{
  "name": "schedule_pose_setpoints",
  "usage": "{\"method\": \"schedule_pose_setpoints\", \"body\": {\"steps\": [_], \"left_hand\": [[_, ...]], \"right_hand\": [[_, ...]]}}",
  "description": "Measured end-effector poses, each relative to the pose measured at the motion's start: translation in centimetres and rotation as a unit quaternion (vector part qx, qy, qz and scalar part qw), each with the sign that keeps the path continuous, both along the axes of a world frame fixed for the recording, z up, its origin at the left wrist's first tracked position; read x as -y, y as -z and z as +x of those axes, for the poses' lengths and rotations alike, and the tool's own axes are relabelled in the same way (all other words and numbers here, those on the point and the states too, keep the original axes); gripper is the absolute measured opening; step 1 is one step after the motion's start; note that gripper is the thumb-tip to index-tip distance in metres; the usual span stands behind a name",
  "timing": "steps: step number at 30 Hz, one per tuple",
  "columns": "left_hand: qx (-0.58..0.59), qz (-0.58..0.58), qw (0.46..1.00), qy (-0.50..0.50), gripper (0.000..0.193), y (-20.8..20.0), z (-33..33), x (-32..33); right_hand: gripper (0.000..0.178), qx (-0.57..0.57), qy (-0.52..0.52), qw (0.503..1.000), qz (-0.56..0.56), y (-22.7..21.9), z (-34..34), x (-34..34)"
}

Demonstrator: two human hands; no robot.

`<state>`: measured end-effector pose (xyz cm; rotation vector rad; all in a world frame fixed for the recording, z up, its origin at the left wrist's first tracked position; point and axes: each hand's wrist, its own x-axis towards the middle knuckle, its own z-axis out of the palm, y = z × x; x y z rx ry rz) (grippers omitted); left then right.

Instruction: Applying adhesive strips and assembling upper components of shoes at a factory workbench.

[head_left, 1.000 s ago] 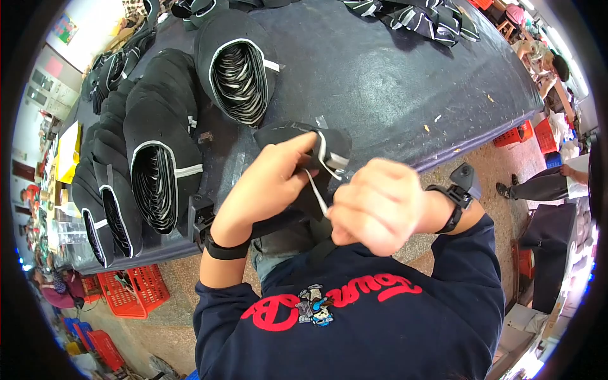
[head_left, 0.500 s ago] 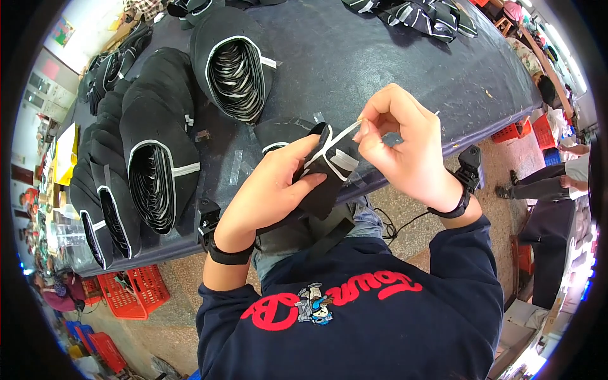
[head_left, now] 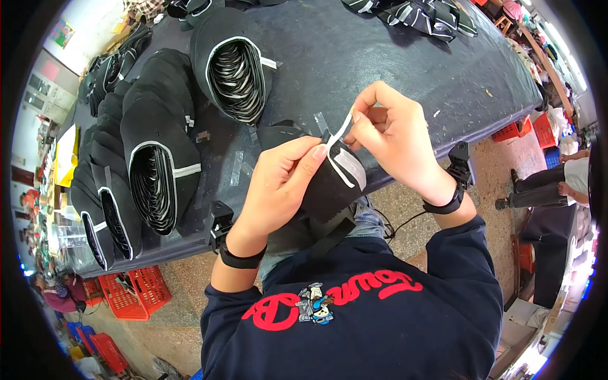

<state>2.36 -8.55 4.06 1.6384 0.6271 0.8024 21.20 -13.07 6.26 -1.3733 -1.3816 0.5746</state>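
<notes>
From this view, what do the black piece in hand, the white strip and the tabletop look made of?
Black piece: probably neoprene-like or foam-backed fabric, matte; smooth, bending surface.
White strip: likely woven or elastic tape, dull; narrow, flat, flexible-looking. Weave too small to confirm.
Tabletop: perhaps vinyl sheeting, semi-gloss; light reflections and scuffs.

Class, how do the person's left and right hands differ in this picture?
The left hand pinches the black cloth; the right hand pinches the raised end of the white strip.
The right hand sits higher in the picture than the left hand.
Both wear a black wrist strap.
</notes>
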Motion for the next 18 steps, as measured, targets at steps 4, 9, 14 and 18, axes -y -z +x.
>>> {"method": "schedule_pose_setpoints", "body": {"steps": [4, 9, 14, 18], "left_hand": [[0.048, 0.034, 0.990, -0.125, 0.015, 1.1, 0.7, 0.6], [0.172, -0.029, 0.969, -0.172, 0.009, 1.5, 1.1, 0.3], [0.209, -0.055, 0.962, -0.167, 0.014, 1.3, 0.8, 0.8], [0.177, 0.008, 0.973, -0.149, 0.020, 1.4, 0.2, 1.3]], "right_hand": [[0.009, -0.032, -0.005, 0.999, 0.034, 0.1, -0.3, 0.6], [0.035, 0.201, -0.072, 0.948, 0.237, 1.1, -0.6, 1.9], [0.034, 0.239, -0.044, 0.926, 0.291, 3.0, -1.2, 1.7], [0.027, 0.237, -0.047, 0.923, 0.299, 3.3, -1.1, 1.9]]}}
